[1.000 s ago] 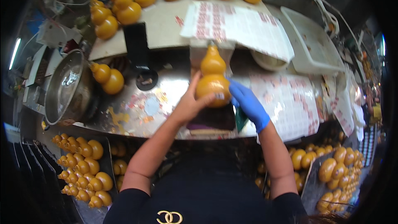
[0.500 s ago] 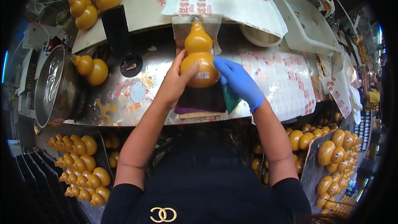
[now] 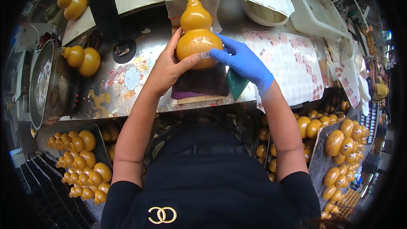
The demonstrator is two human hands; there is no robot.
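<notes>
A shiny amber, gourd-shaped bottle (image 3: pixel 199 42) lies with its narrow neck pointing away, on a dark padded rest (image 3: pixel 199 84) in front of me. Both hands hold its wide lower bulb. My bare left hand (image 3: pixel 167 65) wraps the left side, thumb along the near face. On the right, my blue-gloved right hand (image 3: pixel 246 61) presses the bulb with its fingers, thumb beside the small white label (image 3: pixel 205 54). The two thumb tips nearly meet at that label. Under the gloved palm a green, flat triangular piece (image 3: pixel 236 84) sticks out; whether the hand holds it I cannot tell.
Printed sticker sheets (image 3: pixel 292 68) cover the bench's right side. A metal pan (image 3: pixel 42 80), another gourd bottle (image 3: pixel 87 61) and a black phone-like slab on a stand (image 3: pixel 106 15) are to the left. Several gourds fill racks (image 3: pixel 80 161) below. A white tray (image 3: pixel 316 10) stands far right.
My right thumb has come down to the label, and my left thumb has slid to its other side. The bottle has turned so the label sits lower. The whole view has shifted slightly.
</notes>
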